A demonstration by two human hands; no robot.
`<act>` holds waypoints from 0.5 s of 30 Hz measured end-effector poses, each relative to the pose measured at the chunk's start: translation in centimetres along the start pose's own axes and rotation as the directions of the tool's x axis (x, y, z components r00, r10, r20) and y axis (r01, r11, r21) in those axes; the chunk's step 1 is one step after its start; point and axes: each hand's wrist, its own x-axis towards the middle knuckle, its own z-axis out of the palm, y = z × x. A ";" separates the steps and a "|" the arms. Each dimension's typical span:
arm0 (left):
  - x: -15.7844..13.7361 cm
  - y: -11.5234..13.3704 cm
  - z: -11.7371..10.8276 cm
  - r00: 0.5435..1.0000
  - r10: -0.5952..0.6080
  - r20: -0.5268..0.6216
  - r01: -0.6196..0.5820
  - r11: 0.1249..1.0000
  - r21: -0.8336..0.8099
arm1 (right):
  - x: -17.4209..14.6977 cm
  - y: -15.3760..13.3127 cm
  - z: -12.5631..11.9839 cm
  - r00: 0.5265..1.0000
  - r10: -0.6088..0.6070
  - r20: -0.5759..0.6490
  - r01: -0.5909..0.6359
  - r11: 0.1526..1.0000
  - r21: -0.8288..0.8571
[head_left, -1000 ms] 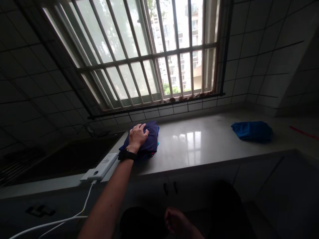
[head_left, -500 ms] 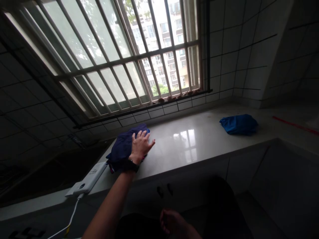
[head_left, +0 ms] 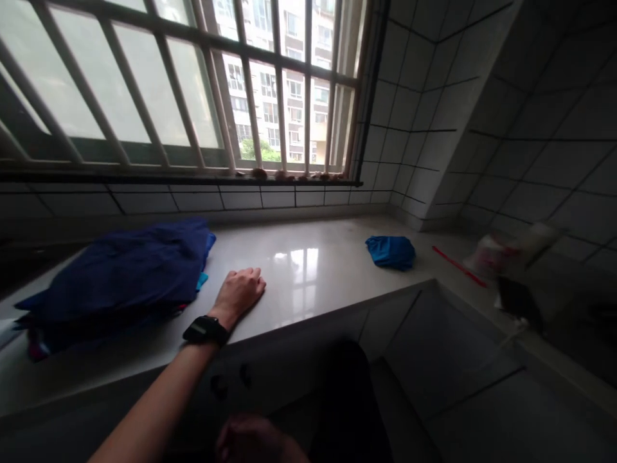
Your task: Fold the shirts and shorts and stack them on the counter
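My left hand [head_left: 243, 290], with a dark watch on its wrist, rests on the pale countertop [head_left: 270, 244]. Its fingers are curled in and pressed together, and nothing shows in them. Left of it lies a flat pile of dark blue cloth [head_left: 130, 273], apart from the fingers, with a bit of turquoise at its right edge. My right hand [head_left: 250, 438] hangs low in the shadow below the counter edge. Dim as it is, it looks loosely closed around nothing. Further right on the counter sits a folded bright blue cloth bundle [head_left: 391, 251].
A barred window [head_left: 270, 96] rises behind the counter. Past the blue bundle lie a red strip [head_left: 457, 265], a blurred whitish bag [head_left: 494, 257] and a dark object [head_left: 520, 302]. Cabinet fronts [head_left: 289, 366] stand below, where the counter turns a corner at right.
My left hand has come off the dark blue cloth onto the counter to its right, and its spread fingers have curled in. The view has swung right and levelled.
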 end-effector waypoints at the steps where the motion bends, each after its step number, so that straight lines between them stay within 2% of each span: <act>1: 0.0 -0.1 0.2 1.000 -0.008 -0.013 0.008 1.000 -0.005 | -0.3 -0.8 0.2 0.999 0.011 0.036 -0.010 0.999 -0.035; 3: 0.1 -0.2 0.4 0.999 -0.020 -0.034 0.019 1.000 -0.025 | -1.9 -3.5 1.2 0.993 0.018 0.116 -0.006 0.994 -0.108; 6: 0.1 -0.1 0.4 0.998 -0.027 -0.057 0.024 0.998 -0.062 | -6.6 -10.1 3.5 0.972 0.047 0.231 0.024 0.955 -0.297; 8: 0.0 0.0 0.3 0.997 -0.032 -0.070 0.026 0.996 -0.081 | -10.6 -15.4 4.6 0.990 -0.068 0.123 0.118 0.878 -0.463; 9: 0.0 0.0 0.3 0.997 -0.032 -0.075 0.026 0.996 -0.089 | -12.5 -18.0 4.9 0.982 -0.187 0.011 0.163 0.822 -0.546; 10: 0.0 0.1 0.2 0.997 -0.029 -0.076 0.022 0.995 -0.097 | -14.3 -20.6 4.8 0.940 -0.322 -0.113 0.185 0.759 -0.625; 11: -0.1 0.1 0.1 0.997 -0.023 -0.074 0.015 0.995 -0.102 | -15.8 -23.0 4.5 0.875 -0.430 -0.224 0.166 0.700 -0.694; 12: -0.1 0.2 0.1 0.997 -0.016 -0.072 0.008 0.995 -0.104 | -17.1 -25.4 4.1 0.806 -0.499 -0.318 0.100 0.644 -0.758; 14: 0.0 0.2 0.0 0.998 -0.011 -0.068 0.004 0.994 -0.106 | -19.1 -29.8 2.9 0.610 -0.630 -0.481 -0.156 0.499 -0.852; 15: 0.0 0.3 0.0 0.998 -0.018 -0.066 0.011 0.994 -0.112 | -19.8 -31.9 2.4 0.503 -0.711 -0.493 -0.312 0.382 -0.870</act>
